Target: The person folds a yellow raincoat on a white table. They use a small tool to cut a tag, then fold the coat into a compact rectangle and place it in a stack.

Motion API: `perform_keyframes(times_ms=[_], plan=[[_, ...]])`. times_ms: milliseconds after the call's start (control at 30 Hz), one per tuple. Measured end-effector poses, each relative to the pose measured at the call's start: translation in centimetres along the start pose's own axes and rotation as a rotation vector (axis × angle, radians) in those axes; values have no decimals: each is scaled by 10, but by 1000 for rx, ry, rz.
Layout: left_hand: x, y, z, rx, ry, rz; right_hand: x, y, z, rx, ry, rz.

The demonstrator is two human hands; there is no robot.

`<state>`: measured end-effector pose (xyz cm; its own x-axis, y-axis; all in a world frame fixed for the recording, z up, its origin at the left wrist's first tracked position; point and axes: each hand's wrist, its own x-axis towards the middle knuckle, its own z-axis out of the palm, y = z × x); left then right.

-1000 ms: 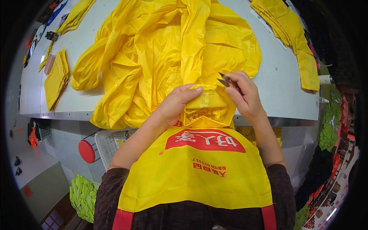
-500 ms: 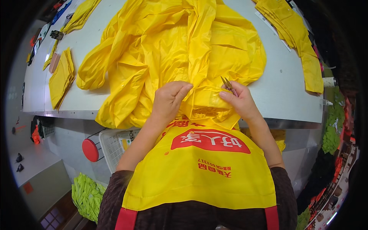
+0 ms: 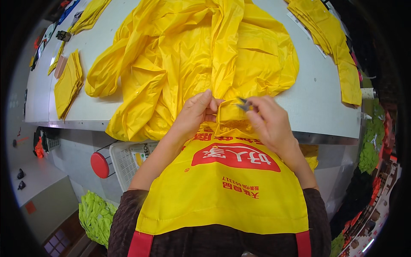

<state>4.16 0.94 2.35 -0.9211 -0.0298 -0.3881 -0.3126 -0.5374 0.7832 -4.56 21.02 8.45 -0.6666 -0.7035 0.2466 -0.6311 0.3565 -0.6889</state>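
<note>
A yellow raincoat-like jacket (image 3: 184, 55) lies spread in loose folds over the table, its near edge hanging toward my apron. My left hand (image 3: 192, 116) is closed, pinching the garment's near edge a little left of centre. In my right hand (image 3: 270, 124) is a small pair of thread snips (image 3: 242, 104) with dark blades, pointing left. The blades are just above the held section of yellow cloth, slightly blurred. Whether they touch the cloth, I cannot tell.
Folded yellow pieces (image 3: 68, 85) lie at the table's left, and a longer yellow stack (image 3: 325, 38) at the right. Below the table's near edge stand a white plastic basket (image 3: 122, 162) and a red round stool (image 3: 99, 165). Bright green cloth (image 3: 96, 216) is heaped at lower left.
My right hand has moved left with the snips, turning their blades to point left over the cloth. My left hand has shifted right along the garment's edge.
</note>
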Motion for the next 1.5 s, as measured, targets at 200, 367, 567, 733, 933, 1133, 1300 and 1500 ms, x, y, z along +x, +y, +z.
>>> perform_keyframes(times_ms=[200, 367, 567, 733, 933, 1133, 1300, 1500], plan=[[-1, 4, 9, 27, 0, 2, 2, -9, 4, -107, -178, -17], [-2, 3, 13, 27, -18, 24, 7, -8, 7, -190, -165, -64], [1, -3, 9, 20, -97, 9, 7, -2, 14, -190, -121, -64], [1, -6, 9, 8, -56, -4, 9, 28, 11, -144, 106, 75], [-7, 1, -8, 105, 39, 59, -22, 177, -44, -335, 309, 542], [-16, 7, 0, 453, 12, 102, -108, 305, -86, -725, 360, 967], [-15, -1, 38, 980, 17, 203, -103, 308, -90, -1044, 410, 886], [5, 5, 39, 537, 139, 256, -23, 133, -49, 825, 75, 554]])
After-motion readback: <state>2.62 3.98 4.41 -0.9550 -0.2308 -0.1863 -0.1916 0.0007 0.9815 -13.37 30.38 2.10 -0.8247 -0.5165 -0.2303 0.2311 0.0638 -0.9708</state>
